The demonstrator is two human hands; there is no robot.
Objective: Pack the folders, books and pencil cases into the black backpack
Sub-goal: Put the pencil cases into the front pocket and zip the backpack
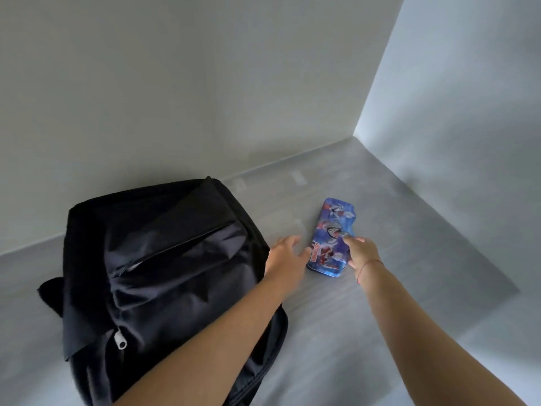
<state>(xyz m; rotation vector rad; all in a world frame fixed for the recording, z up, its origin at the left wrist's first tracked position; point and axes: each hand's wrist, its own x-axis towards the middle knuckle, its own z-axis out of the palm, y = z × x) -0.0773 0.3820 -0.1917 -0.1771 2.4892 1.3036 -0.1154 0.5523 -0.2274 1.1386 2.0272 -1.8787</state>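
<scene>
A black backpack lies flat on the grey table at the left, front pocket facing up, a white zipper pull near its lower left. To its right lies a blue pencil case with cartoon figures printed on it. My left hand reaches between backpack and case, fingers spread, its thumb at the case's left edge. My right hand rests on the case's right side, fingers curled on its lid. No folders or books are in view.
The grey table fills a corner between two white walls. The back wall runs close behind the backpack and the right wall stands a little beyond the pencil case.
</scene>
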